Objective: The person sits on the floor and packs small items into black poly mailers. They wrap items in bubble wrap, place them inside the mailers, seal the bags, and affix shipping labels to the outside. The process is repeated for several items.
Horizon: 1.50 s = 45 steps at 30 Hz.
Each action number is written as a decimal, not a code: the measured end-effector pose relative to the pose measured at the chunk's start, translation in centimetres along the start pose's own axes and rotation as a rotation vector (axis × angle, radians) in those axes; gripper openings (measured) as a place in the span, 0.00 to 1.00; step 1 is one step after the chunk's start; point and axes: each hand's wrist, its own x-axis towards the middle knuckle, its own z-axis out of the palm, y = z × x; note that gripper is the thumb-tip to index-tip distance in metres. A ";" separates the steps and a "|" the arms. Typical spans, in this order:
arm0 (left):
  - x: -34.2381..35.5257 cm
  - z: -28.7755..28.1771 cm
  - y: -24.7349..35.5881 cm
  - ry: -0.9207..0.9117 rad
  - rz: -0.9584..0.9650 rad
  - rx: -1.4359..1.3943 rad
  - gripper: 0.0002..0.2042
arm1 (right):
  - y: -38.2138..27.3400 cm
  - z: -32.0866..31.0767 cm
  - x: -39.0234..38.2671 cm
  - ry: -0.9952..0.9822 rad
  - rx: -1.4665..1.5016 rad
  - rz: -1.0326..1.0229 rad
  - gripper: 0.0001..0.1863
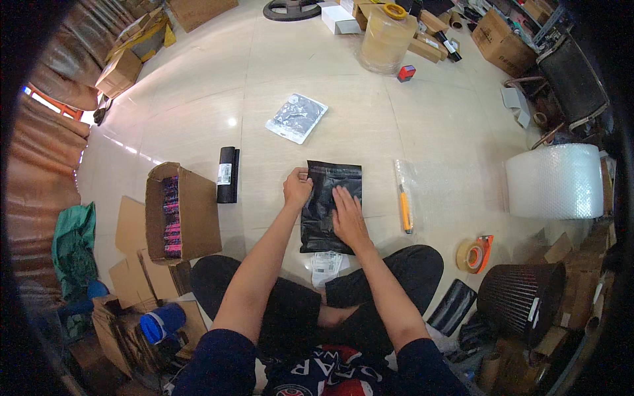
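Observation:
A black plastic mailing bag (pixel 321 228) lies flat on the floor in front of my crossed legs. At its upper left edge my left hand (pixel 297 189) is closed, thumb and fingers pinching the plastic. My right hand (pixel 349 219) rests on the bag's right half, fingers stretched out and lying flat. Below the bag's lower edge is a white printed label (pixel 325 264), partly covered. Farther off lies a silver and clear packet (pixel 297 119). To the right of the bag is a yellow utility knife (pixel 405 210).
On the left stand an open carton (pixel 198 221) of pink and dark packets and a black roll (pixel 227 175). Bubble wrap (pixel 558 181), a tape dispenser (pixel 474 255) and a dark basket (pixel 522 297) are at right. A stretch-film roll (pixel 386 39) stands at the back.

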 end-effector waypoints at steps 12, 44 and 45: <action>-5.2 -1.6 -0.3 -0.074 0.208 -0.306 0.13 | 8.4 -4.7 7.3 0.756 1.385 0.503 0.11; -16.5 -3.9 -2.7 -0.508 0.774 0.759 0.30 | 0.9 -8.5 -10.0 -0.206 -0.167 -0.247 0.32; -16.8 -3.9 -3.4 -0.451 0.830 0.839 0.30 | 0.3 -6.3 -9.1 -0.258 -0.293 -0.230 0.32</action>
